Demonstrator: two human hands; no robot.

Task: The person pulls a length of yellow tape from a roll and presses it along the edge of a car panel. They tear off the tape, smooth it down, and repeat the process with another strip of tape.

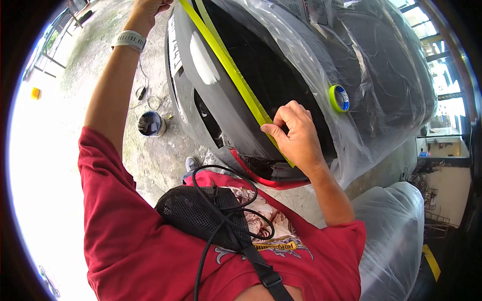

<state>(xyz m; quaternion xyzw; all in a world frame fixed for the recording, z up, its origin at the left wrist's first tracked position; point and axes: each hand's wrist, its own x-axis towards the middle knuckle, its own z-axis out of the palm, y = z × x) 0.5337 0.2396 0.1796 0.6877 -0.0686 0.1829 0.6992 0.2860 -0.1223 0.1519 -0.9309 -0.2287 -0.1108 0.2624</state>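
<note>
A long strip of yellow-green masking tape (pixel 228 68) runs along the edge of the dark rear window (pixel 268 60) of a car. My right hand (pixel 297 133) pinches the strip near its lower end, thumb and bent fingers together. At the top edge of the view, my left hand (pixel 150 9) is at the strip's far end; its fingers are partly cut off, so its grip cannot be made out. Below the strip, the grey trunk panel (pixel 221 95) carries a white patch. A roll of masking tape (pixel 339 98) rests on the plastic sheeting.
Clear plastic sheeting (pixel 371 55) covers the car's roof side. A red tail light (pixel 268 176) is near my body. A bucket (pixel 151 124) and a thin cable (pixel 146 80) are on the concrete floor at left. Another plastic-wrapped object (pixel 389 236) stands at lower right.
</note>
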